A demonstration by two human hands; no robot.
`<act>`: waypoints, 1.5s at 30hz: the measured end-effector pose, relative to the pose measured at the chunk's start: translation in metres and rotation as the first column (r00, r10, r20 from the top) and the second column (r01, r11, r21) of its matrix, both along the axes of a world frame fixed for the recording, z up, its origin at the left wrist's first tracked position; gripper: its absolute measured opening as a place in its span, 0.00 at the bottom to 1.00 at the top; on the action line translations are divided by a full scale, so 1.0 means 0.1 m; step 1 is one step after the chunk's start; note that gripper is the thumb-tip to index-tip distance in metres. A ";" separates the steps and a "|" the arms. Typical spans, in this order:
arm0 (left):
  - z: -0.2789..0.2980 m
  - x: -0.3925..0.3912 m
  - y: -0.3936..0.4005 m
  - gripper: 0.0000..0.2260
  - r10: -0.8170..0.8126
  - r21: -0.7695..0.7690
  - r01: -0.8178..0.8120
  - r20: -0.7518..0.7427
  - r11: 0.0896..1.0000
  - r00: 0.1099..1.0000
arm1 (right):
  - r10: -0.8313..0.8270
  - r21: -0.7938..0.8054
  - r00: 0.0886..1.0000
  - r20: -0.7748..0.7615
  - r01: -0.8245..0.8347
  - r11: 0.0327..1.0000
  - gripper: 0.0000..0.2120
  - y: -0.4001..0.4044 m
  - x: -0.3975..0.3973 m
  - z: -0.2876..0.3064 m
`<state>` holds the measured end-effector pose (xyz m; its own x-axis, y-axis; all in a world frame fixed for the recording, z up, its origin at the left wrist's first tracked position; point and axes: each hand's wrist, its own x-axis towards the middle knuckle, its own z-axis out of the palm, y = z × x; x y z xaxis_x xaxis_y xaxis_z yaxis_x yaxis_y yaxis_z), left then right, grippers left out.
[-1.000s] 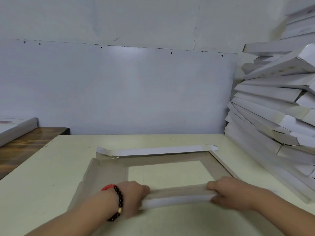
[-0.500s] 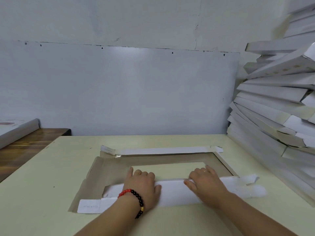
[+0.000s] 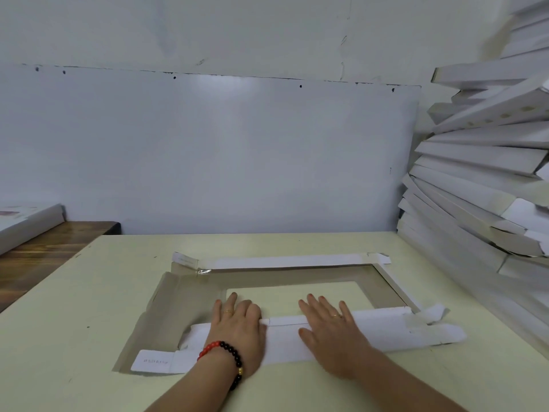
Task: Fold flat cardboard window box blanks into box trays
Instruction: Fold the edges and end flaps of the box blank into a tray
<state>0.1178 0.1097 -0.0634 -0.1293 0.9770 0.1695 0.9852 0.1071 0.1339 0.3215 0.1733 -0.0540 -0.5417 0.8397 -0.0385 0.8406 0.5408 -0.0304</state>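
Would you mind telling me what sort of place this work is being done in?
Probably a small packaging workshop or packing room. A tall leaning stack of folded white boxes fills the right side, a window box blank lies on a plain table, and both hands press its near flap flat.

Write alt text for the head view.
Both hands, left hand and right hand, press the near white flap of a cardboard window box blank flat on a pale table; folded trays stacked right.

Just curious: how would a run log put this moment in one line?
step: creasing near flap | left hand: flat, pressing | right hand: flat, pressing | blank: on table
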 end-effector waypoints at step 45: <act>0.81 -0.14 -0.23 0.09 -0.131 -0.162 0.096 -0.223 0.982 0.966 | 0.087 0.093 0.996 0.002 -0.087 0.992 0.14 -0.09 0.79 0.75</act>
